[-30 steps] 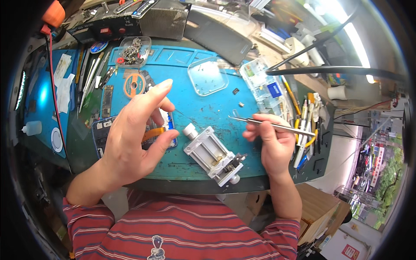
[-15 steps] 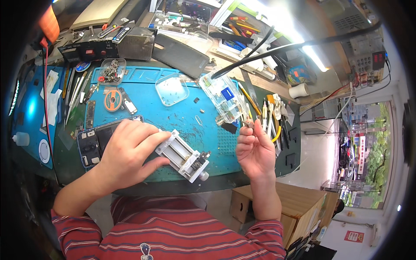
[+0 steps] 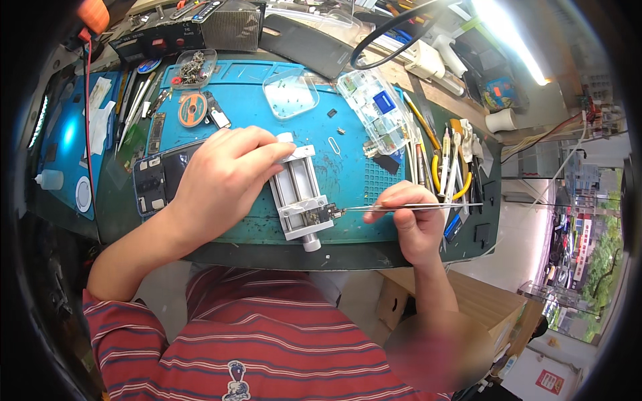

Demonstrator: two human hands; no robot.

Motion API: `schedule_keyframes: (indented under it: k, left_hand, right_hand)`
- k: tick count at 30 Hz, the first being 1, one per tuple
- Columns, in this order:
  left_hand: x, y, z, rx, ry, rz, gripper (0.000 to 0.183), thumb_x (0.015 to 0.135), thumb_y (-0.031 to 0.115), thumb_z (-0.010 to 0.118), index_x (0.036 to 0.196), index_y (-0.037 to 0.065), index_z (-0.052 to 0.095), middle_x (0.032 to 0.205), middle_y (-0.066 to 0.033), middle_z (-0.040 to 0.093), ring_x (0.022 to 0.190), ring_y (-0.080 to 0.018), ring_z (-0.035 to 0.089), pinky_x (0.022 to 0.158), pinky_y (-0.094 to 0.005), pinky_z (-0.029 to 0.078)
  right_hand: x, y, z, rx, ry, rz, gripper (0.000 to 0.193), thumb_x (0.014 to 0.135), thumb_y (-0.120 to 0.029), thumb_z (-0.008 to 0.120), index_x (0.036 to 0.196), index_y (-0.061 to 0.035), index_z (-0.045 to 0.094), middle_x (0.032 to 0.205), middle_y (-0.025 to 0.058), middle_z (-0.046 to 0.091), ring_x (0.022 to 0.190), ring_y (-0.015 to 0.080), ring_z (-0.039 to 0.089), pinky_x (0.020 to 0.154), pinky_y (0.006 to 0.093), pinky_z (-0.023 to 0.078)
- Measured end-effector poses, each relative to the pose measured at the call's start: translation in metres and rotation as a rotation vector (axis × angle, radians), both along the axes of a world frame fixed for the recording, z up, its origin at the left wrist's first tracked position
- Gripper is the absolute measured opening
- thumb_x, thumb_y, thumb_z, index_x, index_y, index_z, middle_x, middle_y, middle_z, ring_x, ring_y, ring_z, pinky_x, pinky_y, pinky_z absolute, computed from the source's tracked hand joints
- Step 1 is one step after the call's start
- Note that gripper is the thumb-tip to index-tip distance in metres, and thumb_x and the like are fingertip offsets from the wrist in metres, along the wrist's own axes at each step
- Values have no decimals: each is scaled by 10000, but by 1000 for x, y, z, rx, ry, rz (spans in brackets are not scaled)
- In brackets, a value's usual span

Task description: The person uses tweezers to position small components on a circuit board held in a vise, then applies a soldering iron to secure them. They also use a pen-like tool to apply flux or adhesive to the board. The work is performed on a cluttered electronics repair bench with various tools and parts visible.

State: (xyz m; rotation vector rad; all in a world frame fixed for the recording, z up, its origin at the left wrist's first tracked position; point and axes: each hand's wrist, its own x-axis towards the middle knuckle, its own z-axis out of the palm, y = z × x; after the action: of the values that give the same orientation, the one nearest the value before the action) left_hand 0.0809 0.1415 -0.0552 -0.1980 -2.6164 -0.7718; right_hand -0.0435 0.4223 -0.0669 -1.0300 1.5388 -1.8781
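Observation:
My left hand [image 3: 231, 177] grips the upper end of a silver clamp fixture [image 3: 296, 184] with two rods and a round knob at each end. Its fingers press on the top plate from the left. In the fixture's lower jaw sits a small dark circuit part [image 3: 328, 212], jutting out to the right. My right hand [image 3: 414, 224] is closed around thin metal tweezers [image 3: 441, 206], held level. Their tips reach the part's right end; whether they pinch anything there is too small to tell.
An opened phone [image 3: 150, 180] lies left of the fixture. Beyond are a solder wick spool [image 3: 192, 109], a clear lid [image 3: 291, 93] and a compartment box [image 3: 371, 110]. Several tools, with yellow-handled pliers [image 3: 436, 175], lie at the right. A black cable [image 3: 358, 57] loops above.
The fixture has turned from a slant to nearly straight, its lower end swinging leftward. My right hand has come down from beside the tools, and its tweezers now point left at the small part.

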Motion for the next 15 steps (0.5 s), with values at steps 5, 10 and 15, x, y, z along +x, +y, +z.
schedule_keyframes:
  k: [5,10,15]
  left_hand:
    - [-4,2,-1,11,-16,23,312,810,-8,731,1119,35,713,1007,-88,684,889,-269,645,795,-373,493]
    - [-5,2,-2,16,-14,29,328,807,-4,739,1131,43,723,1005,-86,685,899,-263,646,806,-366,492]
    - [-6,2,-4,11,-9,33,334,795,-7,749,1124,46,732,997,-85,687,901,-261,647,813,-365,493]
  right_hand:
    - [-2,-2,-11,5,-36,101,200,1030,-146,601,1113,34,618,1025,149,618,972,286,720,874,405,588]
    - [-2,-3,-13,-17,-109,85,204,1042,-159,579,1121,28,596,1026,148,602,995,290,714,888,413,588]
    - [-2,2,-15,-20,-40,87,213,1046,-178,571,1123,20,595,1039,147,596,996,296,714,894,425,589]
